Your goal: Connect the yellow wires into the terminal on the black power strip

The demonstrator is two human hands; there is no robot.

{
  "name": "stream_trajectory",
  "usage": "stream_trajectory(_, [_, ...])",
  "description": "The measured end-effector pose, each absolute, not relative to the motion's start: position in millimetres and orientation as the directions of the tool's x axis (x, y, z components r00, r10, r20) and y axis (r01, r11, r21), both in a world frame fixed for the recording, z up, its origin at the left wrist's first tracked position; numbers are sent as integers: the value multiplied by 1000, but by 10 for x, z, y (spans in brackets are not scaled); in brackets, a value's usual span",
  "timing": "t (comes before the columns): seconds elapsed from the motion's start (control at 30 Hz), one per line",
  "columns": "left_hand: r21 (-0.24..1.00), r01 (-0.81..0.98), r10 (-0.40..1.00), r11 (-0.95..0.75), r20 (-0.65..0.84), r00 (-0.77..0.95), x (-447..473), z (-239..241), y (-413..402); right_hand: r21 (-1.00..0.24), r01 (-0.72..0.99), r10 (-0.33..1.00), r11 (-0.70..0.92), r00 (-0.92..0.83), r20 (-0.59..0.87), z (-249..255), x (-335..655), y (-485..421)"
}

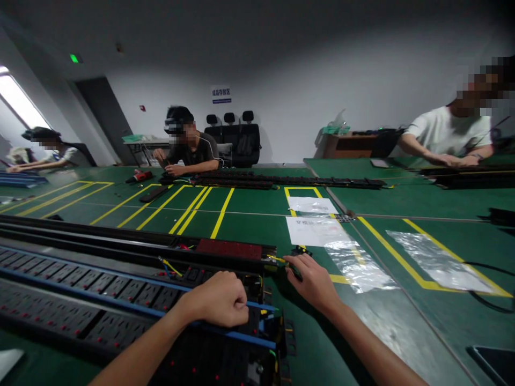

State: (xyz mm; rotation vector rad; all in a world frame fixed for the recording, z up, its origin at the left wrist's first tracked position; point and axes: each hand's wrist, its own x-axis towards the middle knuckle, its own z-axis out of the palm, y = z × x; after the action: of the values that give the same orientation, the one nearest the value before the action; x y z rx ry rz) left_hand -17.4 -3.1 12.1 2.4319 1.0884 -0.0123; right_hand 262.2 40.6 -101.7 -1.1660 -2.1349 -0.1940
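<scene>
My left hand [219, 300] is closed in a fist and rests on the black power strips, with nothing sticking out of it. My right hand [309, 279] is at the end of the farthest strip, its fingertips pinched on a yellow wire [276, 259] that comes out there. That strip has a dark red socket section [229, 249] in a long black housing [132, 244]. Nearer to me lie several socket strips with blue edges [132, 292]. Loose coloured wires [171, 266] stick up beyond my left hand. A small black part [301, 250] lies just past my right fingertips.
Paper sheets [309, 231] and clear plastic film [362, 268] lie on the green table [257, 214], which has yellow tape lines. Across it, people work at other strips [289, 181]. A red power drill [139, 177] lies at the far side; a dark flat device [493, 364] sits bottom right.
</scene>
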Motion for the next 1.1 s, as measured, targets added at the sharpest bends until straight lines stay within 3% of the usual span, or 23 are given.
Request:
stream_trajectory(0.27, [402, 719, 712, -567, -200, 673, -151, 155, -51, -230, 775, 697, 589, -344, 629, -1047, 2649, 389])
stream_trajectory(1.1, [278, 759, 724, -589, -235, 648, -162, 123, -76, -160, 767, 642, 621, -380, 666, -1064, 2662, 380])
